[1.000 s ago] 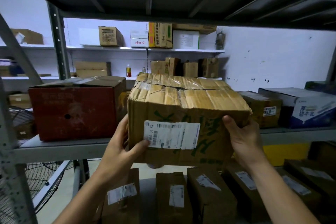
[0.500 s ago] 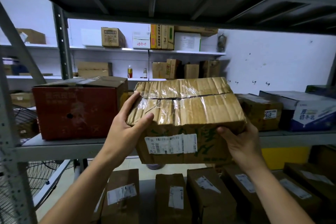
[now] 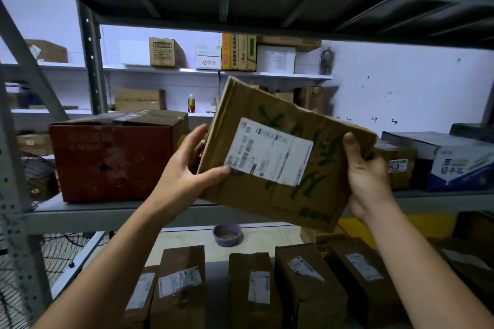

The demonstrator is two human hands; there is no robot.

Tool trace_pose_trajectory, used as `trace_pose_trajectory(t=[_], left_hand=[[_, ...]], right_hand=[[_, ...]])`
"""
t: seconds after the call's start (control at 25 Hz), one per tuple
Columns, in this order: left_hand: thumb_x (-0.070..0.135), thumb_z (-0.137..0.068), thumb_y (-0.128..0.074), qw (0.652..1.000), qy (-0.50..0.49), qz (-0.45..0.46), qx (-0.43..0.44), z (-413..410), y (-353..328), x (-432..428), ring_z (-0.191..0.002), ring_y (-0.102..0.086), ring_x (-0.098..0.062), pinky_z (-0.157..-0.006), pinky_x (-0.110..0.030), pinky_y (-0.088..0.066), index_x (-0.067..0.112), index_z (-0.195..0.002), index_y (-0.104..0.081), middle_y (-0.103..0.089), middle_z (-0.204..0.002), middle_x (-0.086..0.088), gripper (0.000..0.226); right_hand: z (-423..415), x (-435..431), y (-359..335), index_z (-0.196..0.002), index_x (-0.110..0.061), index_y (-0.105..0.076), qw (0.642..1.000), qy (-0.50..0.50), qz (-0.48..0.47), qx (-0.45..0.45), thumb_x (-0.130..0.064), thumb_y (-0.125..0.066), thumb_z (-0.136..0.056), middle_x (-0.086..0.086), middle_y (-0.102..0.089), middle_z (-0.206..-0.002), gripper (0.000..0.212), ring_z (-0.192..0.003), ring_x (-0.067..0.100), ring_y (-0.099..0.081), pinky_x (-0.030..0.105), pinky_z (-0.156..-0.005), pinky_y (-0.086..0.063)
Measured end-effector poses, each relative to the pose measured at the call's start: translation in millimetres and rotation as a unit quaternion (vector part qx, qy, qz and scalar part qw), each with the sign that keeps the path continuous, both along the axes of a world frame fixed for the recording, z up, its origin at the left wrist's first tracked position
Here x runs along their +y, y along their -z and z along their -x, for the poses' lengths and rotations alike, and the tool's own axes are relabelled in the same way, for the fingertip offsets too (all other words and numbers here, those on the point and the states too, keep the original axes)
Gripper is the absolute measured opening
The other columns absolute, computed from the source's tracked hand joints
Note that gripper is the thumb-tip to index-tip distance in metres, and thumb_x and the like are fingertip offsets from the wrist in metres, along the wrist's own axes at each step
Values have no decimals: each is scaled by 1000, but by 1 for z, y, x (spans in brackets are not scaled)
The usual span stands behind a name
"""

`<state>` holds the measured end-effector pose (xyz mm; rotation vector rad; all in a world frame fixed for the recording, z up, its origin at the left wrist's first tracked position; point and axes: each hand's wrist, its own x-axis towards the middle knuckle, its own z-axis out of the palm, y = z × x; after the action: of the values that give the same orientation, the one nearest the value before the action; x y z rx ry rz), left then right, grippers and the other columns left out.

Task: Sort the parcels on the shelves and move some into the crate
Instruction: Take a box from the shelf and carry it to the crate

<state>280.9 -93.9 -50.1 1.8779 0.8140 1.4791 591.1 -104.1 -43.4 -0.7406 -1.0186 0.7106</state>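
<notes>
Parcel: a flat-sided box of creased brown corrugated cardboard with green printing is hanging tilted between the two hands, in front of the shelf, its broad face turning toward the camera and its top corner leaning up and left.
Shipping label: a white rectangular sticker with barcodes is lying slanted on that face, just beside the left thumb.
Left hand: the left hand is pinching the parcel's left edge, the thumb pressing the front face at the label's lower corner and the fairly straight fingers reaching behind.
Right hand: the right hand is gripping the right edge, the thumb lying over the front and the fingers curling round the back.
Shelf: a grey metal board is running behind and below both hands.
Red carton: a dull red box with a taped brown top is sitting on the shelf, left of the left hand.
Blue-and-white carton: a glossy printed box is sitting on the shelf, right of the right hand.
Lower parcels: labelled brown boxes are standing in a row below the forearms.
Purple bowl: a small round bowl is sitting on the floor, below the parcel.
</notes>
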Motion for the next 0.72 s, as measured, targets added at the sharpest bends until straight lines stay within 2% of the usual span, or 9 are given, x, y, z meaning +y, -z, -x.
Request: trace_pose_trajectory(t=[0.08, 0.2, 0.28, 0.32, 0.4, 0.48, 0.52, 0.6, 0.72], left_hand=[[69, -55, -85, 999, 24, 12, 34, 1, 5, 0, -126, -59, -11, -90, -37, -61, 49, -150, -35, -54, -143, 14, 109], [54, -67, -80, 997, 65, 37, 33, -2, 15, 0, -122, -61, -4, -87, -30, -59, 50, -150, -34, -57, -139, 19, 95], [54, -72, -74, 995, 72, 61, 43, -4, 19, 0, -122, -61, -6, -90, -31, -58, 45, -150, -37, -60, -137, 20, 87], [57, -73, -72, 993, 69, 73, 54, -4, 20, 1, -122, -62, -8, -92, -32, -57, 42, -149, -40, -62, -135, 19, 83], [57, -78, -70, 992, 61, 85, 71, -2, 20, 0, -120, -63, -9, -95, -34, -55, 37, -145, -47, -65, -132, 16, 73], [48, -88, -71, 993, 51, 94, 51, -2, 18, -1, -117, -66, -13, -94, -35, -55, 32, -139, -54, -68, -129, 11, 55], [42, -91, -68, 993, 46, 109, 15, -2, 16, 0, -113, -69, -16, -93, -39, -56, 29, -134, -57, -71, -126, 6, 47], [38, -88, -62, 983, 35, 166, -74, 2, 12, 3, -99, -72, -23, -89, -49, -56, 23, -125, -64, -77, -112, 0, 40], [40, -83, -70, 959, 39, 246, -136, 16, 14, 10, -81, -71, -22, -92, -57, -48, 17, -119, -68, -77, -95, -5, 42]], right_hand=[[0, 2, -6, -100, -16, -69, 999, 14, 38, -3, -60, -75, -65, 2, -78, -97, 56, -88, 19, -76, 51, -85, -59], [-1, 10, -3, -106, -7, -67, 993, 50, 105, -8, -72, -78, -59, 10, -77, -99, 81, -91, 29, -75, 56, -84, -59], [-2, 13, 1, -109, -6, -64, 987, 54, 152, -21, -85, -78, -46, 13, -76, -101, 102, -90, 33, -74, 60, -82, -59], [-3, 15, 3, -110, -6, -63, 984, 50, 169, -32, -87, -77, -44, 15, -75, -102, 105, -90, 34, -74, 60, -82, -59], [-5, 17, 4, -112, -6, -63, 982, 35, 183, -34, -79, -76, -59, 15, -75, -103, 91, -92, 34, -73, 59, -84, -58], [-10, 17, 2, -114, -11, -68, 985, 7, 170, -16, -69, -72, -77, 11, -77, -103, 69, -97, 33, -73, 59, -90, -56], [-13, 16, 1, -115, -14, -71, 989, -14, 148, -11, -68, -70, -79, 10, -77, -106, 66, -102, 32, -72, 60, -95, -54], [-19, 16, 2, -122, -15, -70, 994, -42, 97, -19, -69, -71, -74, 11, -73, -119, 72, -114, 32, -68, 61, -104, -47], [-23, 15, 9, -130, -24, -65, 997, -6, 55, -53, -65, -74, -72, 2, -69, -129, 71, -123, 25, -62, 59, -107, -45]])
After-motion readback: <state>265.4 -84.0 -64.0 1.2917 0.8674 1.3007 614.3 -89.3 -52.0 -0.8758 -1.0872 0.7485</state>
